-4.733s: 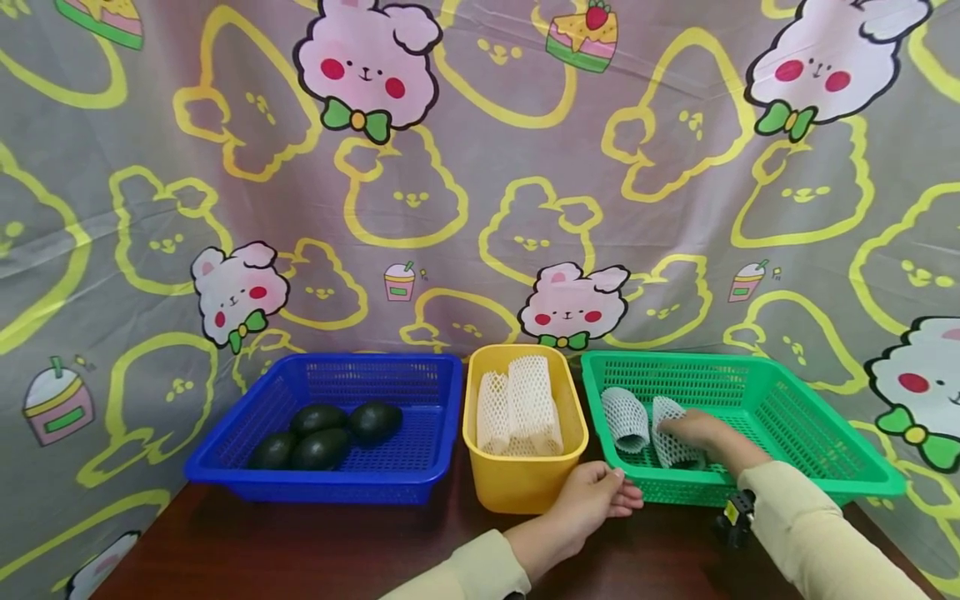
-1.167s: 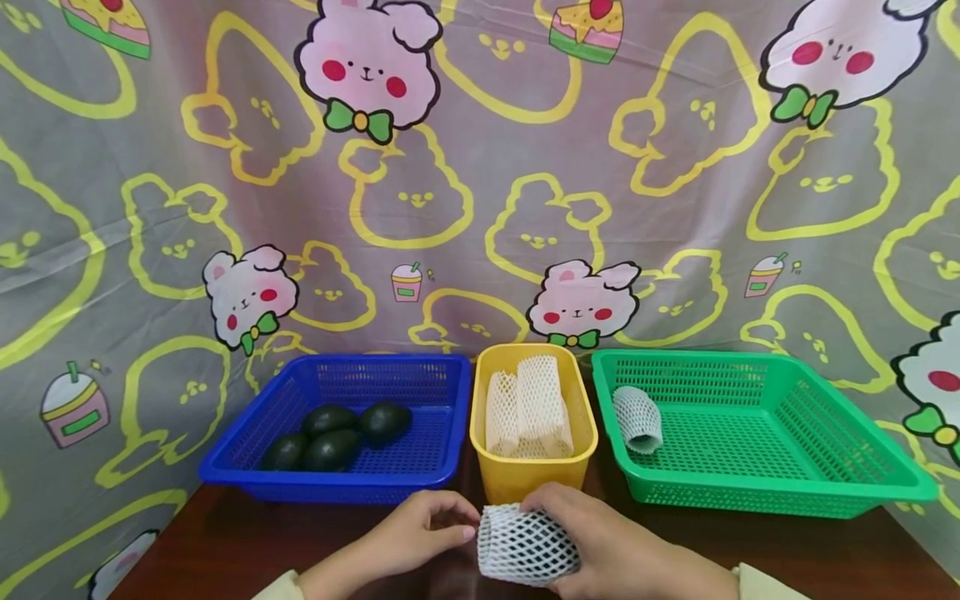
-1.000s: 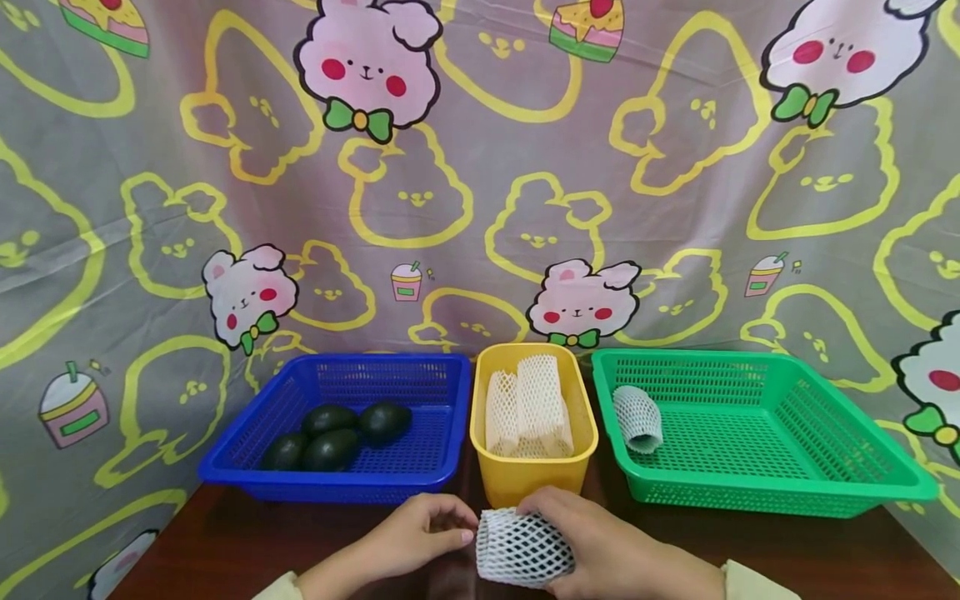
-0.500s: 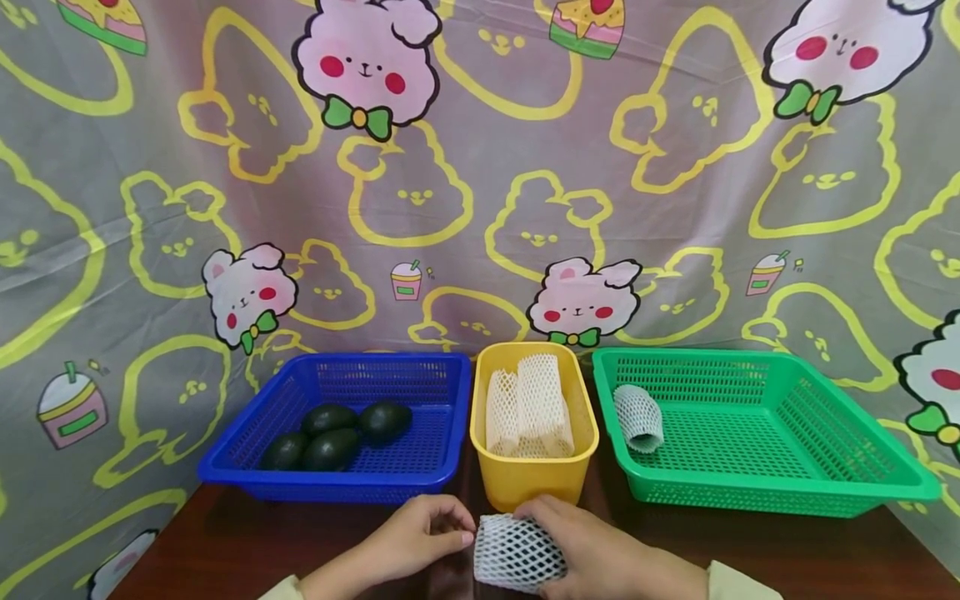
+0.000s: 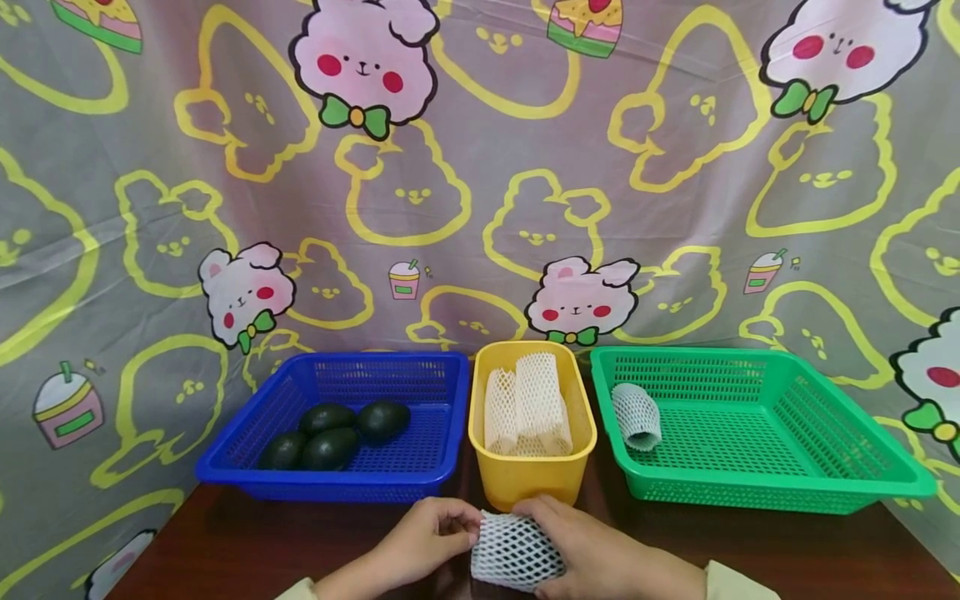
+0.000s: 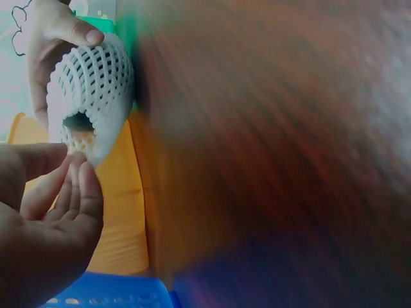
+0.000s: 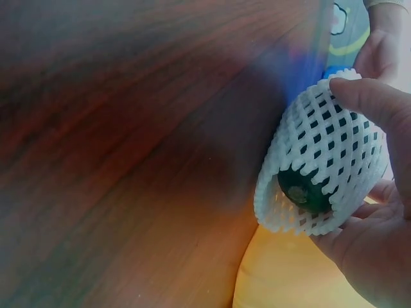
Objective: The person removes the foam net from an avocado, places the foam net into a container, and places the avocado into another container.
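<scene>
In front of the yellow bin, my right hand [image 5: 588, 546] grips a white foam net sleeve [image 5: 516, 552] lying on its side. A dark green avocado [image 7: 305, 192] shows through the mesh and at the sleeve's open end in the right wrist view. My left hand [image 5: 427, 537] pinches the rim of the other end between thumb and fingers, as the left wrist view [image 6: 54, 212] bears out. Another netted piece [image 5: 636, 417] lies at the left side of the green basket [image 5: 757, 492]. Several bare avocados [image 5: 330, 448] rest in the blue basket [image 5: 322, 479].
The yellow bin [image 5: 532, 475] stands between the two baskets and holds several cream-coloured net sleeves [image 5: 538, 396]. All three containers stand on a dark brown table [image 5: 225, 542]. A patterned curtain [image 5: 480, 275] hangs right behind them.
My right hand has brought the netted avocado out of the green basket to the table's front middle. My left hand has left that basket's rim and come to the sleeve's left end.
</scene>
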A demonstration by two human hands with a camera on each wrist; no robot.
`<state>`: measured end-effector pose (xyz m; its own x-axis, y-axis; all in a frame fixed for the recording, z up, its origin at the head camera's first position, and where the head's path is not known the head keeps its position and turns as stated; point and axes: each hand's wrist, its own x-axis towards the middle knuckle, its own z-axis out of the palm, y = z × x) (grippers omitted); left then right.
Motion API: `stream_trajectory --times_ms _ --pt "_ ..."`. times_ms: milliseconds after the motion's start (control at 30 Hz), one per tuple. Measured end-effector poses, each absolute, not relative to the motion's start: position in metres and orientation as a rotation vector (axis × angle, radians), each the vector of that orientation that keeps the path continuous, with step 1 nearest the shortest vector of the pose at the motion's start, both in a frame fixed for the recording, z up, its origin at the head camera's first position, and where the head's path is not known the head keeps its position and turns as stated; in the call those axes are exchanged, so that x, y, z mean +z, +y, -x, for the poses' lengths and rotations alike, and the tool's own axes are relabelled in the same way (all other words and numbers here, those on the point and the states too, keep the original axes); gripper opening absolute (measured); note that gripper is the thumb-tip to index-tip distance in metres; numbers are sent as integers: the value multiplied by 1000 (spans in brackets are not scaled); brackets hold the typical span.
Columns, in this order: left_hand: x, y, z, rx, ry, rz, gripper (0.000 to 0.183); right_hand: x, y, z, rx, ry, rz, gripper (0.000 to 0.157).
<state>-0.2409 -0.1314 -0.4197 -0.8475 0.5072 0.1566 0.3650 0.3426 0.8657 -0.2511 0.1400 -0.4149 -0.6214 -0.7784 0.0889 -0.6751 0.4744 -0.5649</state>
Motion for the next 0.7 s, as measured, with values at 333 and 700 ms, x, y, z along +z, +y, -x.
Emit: stream_trajectory --times_ms 333,700 --pt "-425 -122 241 1718 2371 -727 20 -413 139 250 -866 2497 1213 72" --pt "-425 -120 239 1783 2229 -714 29 -409 152 246 -837 2597 1233 75"
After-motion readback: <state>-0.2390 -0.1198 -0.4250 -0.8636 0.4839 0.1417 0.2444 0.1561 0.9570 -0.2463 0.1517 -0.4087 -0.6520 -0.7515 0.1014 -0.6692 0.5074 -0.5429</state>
